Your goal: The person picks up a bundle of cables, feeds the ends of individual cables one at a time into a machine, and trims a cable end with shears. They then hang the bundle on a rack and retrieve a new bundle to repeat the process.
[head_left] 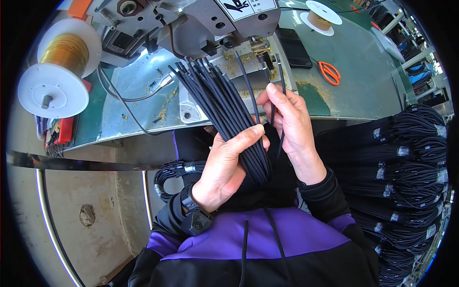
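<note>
My left hand (222, 165) is closed around a thick bundle of black cords (215, 98), whose cut ends fan out toward the upper left. The bundle's lower part bends round below the fingers. One single cord (248, 81) stands apart from the rest, passing under my left thumb. To its right, my right hand (292, 117) pinches a black cord (280, 71) between thumb and fingers; a second cord end shows beside it. The cord tips reach up in front of a grey metal machine (201, 36), with small golden scraps on its bed. My right palm partly hides the cords.
A spool of golden strip (64, 50) stands at left, and a smaller spool (319, 21) at the far right. A dark phone (294, 48) and orange-handled scissors (329, 73) lie on the green table (363, 62). Bundled black cords (397, 182) hang at right; a metal rail (81, 163) crosses at left.
</note>
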Demonstrator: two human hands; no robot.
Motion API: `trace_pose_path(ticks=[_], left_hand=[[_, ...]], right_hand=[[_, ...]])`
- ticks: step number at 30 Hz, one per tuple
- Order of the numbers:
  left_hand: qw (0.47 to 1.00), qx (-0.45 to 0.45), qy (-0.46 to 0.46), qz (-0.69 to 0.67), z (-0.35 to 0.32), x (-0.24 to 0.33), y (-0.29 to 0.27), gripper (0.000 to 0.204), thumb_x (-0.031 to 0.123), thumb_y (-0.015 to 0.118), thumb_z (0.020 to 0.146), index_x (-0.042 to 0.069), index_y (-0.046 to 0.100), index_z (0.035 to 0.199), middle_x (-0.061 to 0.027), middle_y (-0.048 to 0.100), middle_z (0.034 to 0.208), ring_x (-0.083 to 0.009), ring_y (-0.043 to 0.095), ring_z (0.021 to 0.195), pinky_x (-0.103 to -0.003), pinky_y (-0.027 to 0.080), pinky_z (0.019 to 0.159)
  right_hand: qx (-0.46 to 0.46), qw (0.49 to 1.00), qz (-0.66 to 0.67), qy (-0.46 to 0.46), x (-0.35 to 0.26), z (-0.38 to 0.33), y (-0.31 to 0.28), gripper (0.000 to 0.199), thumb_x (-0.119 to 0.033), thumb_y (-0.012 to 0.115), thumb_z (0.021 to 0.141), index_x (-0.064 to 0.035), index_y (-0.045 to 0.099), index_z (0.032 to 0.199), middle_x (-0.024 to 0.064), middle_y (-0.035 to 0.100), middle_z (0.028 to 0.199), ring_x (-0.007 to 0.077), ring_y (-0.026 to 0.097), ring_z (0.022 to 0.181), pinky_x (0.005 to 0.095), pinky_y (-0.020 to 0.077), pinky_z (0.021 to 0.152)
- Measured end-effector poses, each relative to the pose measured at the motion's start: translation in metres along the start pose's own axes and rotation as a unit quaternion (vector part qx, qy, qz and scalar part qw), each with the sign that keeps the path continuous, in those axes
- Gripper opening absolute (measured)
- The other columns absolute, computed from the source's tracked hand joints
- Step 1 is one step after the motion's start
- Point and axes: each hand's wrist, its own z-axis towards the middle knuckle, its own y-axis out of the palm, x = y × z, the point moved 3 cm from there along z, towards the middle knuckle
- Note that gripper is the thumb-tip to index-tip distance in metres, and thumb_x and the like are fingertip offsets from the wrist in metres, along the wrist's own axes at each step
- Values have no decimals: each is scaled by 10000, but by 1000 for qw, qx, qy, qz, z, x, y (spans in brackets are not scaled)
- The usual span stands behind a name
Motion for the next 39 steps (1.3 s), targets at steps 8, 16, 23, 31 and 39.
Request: trace_pose_path(ticks=[8, 16, 23, 31, 39], left_hand=[[999, 30, -30, -14, 2, -8, 2, 174, 61, 606, 763, 22, 534, 917, -40, 559, 796, -135, 552, 706, -248, 451, 664], [994, 27, 27, -101, 3, 15, -5, 157, 69, 602, 768, 28, 531, 902, -47, 567, 806, -154, 566, 743, -280, 462, 686], [994, 63, 33, -87, 9, 21, -8, 151, 58, 595, 772, 29, 529, 905, -48, 571, 812, -155, 575, 752, -274, 472, 658], [997, 53, 24, -56, 18, 12, -6, 153, 47, 603, 765, 26, 540, 903, -44, 573, 819, -140, 571, 712, -259, 466, 641], [997, 45, 17, -65, 16, 9, -7, 186, 38, 604, 762, 21, 550, 940, -31, 573, 824, -121, 557, 710, -242, 452, 658]], right_hand=[[-1, 1000, -22, -22, -7, -2, 11, 289, -281, 479, 865, -46, 546, 711, -93, 320, 484, -2, 257, 413, 173, 186, 396], [-12, 995, 92, 24, -12, 25, 20, 281, -270, 481, 862, -52, 527, 690, -94, 305, 474, 5, 250, 407, 187, 181, 392], [25, 998, 54, -11, -15, 38, 23, 276, -282, 495, 853, -30, 568, 767, -91, 331, 489, 2, 248, 408, 183, 179, 392], [-15, 1000, -25, -2, -8, 5, 20, 230, -252, 559, 829, -27, 582, 791, -73, 408, 530, -6, 316, 424, 139, 287, 388], [19, 998, -51, -21, -6, 4, 16, 234, -247, 551, 839, -29, 576, 759, -71, 394, 505, -6, 319, 411, 146, 297, 381]])
